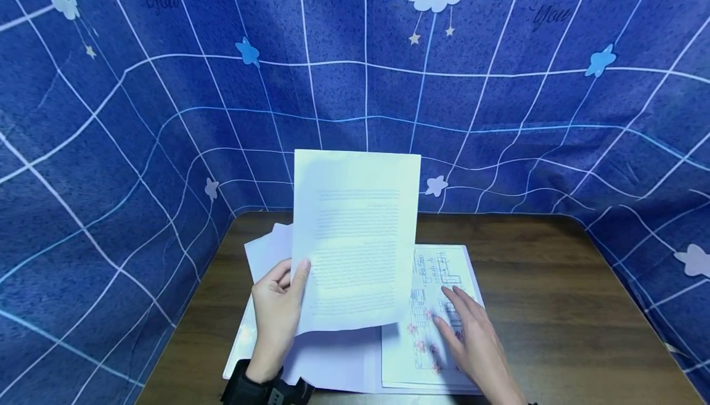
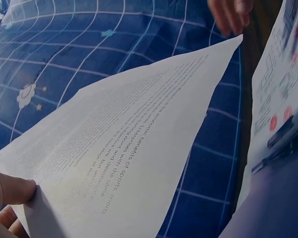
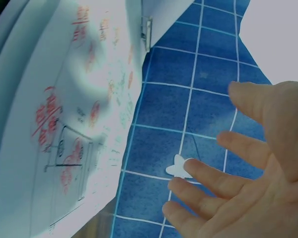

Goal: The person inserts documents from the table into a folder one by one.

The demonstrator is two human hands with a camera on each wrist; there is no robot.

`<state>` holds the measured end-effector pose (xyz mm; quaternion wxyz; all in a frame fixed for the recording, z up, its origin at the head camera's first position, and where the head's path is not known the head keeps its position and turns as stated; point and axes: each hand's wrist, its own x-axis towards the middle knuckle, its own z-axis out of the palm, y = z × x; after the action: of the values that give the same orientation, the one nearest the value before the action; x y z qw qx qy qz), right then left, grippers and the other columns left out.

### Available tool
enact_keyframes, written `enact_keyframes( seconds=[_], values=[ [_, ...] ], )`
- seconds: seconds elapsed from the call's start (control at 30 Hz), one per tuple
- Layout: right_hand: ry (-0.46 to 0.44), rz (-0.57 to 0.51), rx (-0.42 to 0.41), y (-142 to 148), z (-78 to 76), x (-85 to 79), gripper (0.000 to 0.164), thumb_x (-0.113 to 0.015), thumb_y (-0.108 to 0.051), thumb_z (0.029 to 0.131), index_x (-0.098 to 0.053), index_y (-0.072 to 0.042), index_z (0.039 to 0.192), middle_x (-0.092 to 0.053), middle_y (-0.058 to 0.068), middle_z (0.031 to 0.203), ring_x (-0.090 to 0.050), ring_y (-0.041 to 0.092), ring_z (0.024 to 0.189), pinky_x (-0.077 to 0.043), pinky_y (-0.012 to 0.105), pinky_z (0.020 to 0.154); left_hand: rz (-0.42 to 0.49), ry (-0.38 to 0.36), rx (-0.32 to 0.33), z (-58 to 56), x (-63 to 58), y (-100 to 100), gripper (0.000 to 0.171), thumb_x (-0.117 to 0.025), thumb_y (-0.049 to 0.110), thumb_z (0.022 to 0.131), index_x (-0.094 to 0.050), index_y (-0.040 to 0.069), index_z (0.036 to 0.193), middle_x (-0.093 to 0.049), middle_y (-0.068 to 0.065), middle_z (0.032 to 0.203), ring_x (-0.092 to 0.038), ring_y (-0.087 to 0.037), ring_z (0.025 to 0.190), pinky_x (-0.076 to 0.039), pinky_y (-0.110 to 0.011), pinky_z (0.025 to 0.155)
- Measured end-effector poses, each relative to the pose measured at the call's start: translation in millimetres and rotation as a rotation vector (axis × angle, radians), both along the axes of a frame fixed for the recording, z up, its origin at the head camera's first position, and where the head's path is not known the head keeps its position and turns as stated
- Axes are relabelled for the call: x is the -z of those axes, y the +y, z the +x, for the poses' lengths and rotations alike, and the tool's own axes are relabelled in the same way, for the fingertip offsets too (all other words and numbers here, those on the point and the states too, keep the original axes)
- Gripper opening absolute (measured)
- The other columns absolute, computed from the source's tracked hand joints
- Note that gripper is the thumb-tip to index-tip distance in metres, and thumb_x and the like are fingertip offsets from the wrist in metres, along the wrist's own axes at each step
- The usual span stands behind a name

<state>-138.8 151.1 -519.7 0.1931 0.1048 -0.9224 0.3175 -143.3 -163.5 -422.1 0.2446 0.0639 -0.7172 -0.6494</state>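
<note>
My left hand (image 1: 275, 315) holds a white sheet of paper (image 1: 355, 238) raised, its thumb (image 2: 14, 188) across the lower left edge. Lines of printed text cover the sheet (image 2: 114, 129). Below it an opened pale folder (image 1: 335, 365) lies on the table, partly hidden by the sheet. A drawing sheet (image 1: 400, 346) with dark line diagrams and red marks lies on the folder's right side. Over that drawing hovers my right hand (image 1: 478, 342), fingers spread and holding nothing. The right wrist view shows this hand (image 3: 248, 168) apart from the marked pages (image 3: 64, 114).
A brown wooden table (image 1: 566, 306) extends right of the folder. More white papers (image 1: 266, 254) stick out behind the raised sheet at left. A metal clip (image 3: 147, 34) shows at the folder. Blue grid-patterned cloth (image 1: 355, 84) hangs around the back and sides.
</note>
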Motion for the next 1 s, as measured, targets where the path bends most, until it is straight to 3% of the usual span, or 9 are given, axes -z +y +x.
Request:
enact_keyframes(
  seconds=[0.37, 0.63, 0.83, 1.0],
  values=[
    [-0.018, -0.150, 0.000, -4.9, -4.3, -15.5, 0.063, -0.074, -0.018, 0.097, -0.047, -0.004, 0.152, -0.056, 0.023, 0.146, -0.056, 0.043, 0.131, -0.046, 0.061, 0.103, 0.018, -0.026, 0.064, 4.1, 9.0, 18.8, 0.024, -0.072, 0.023, 0.098, -0.076, 0.000, 0.106, -0.078, -0.014, 0.084, -0.075, -0.024, 0.064, -0.058, -0.030, 0.053],
    [-0.010, -0.313, -0.049, -8.4, -6.3, -20.5, 0.062, -0.072, -0.017, 0.098, -0.046, -0.004, 0.152, -0.069, 0.019, 0.130, -0.073, 0.032, 0.107, -0.057, 0.044, 0.089, 0.049, -0.048, 0.116, 8.5, 15.0, 30.1, 0.025, -0.072, 0.021, 0.098, -0.075, -0.002, 0.107, -0.077, -0.015, 0.085, -0.075, -0.025, 0.065, -0.059, -0.031, 0.054],
    [-0.061, -0.444, -0.034, -9.6, -3.8, -24.1, 0.057, -0.071, -0.013, 0.098, -0.050, -0.006, 0.151, -0.074, 0.018, 0.119, -0.074, 0.019, 0.098, -0.057, 0.019, 0.082, 0.070, -0.065, 0.148, 10.4, 21.7, 36.3, 0.026, -0.072, 0.020, 0.098, -0.074, -0.003, 0.108, -0.077, -0.015, 0.085, -0.075, -0.025, 0.066, -0.059, -0.031, 0.054],
    [-0.133, -0.571, -0.043, -9.2, -2.2, -26.6, 0.054, -0.069, -0.012, 0.100, -0.051, -0.004, 0.149, -0.076, 0.019, 0.108, -0.073, 0.010, 0.086, -0.060, 0.023, 0.070, 0.090, -0.090, 0.163, 11.1, 26.0, 40.3, 0.026, -0.073, 0.021, 0.097, -0.074, -0.002, 0.108, -0.077, -0.015, 0.086, -0.076, -0.027, 0.068, -0.060, -0.033, 0.056]
  ],
)
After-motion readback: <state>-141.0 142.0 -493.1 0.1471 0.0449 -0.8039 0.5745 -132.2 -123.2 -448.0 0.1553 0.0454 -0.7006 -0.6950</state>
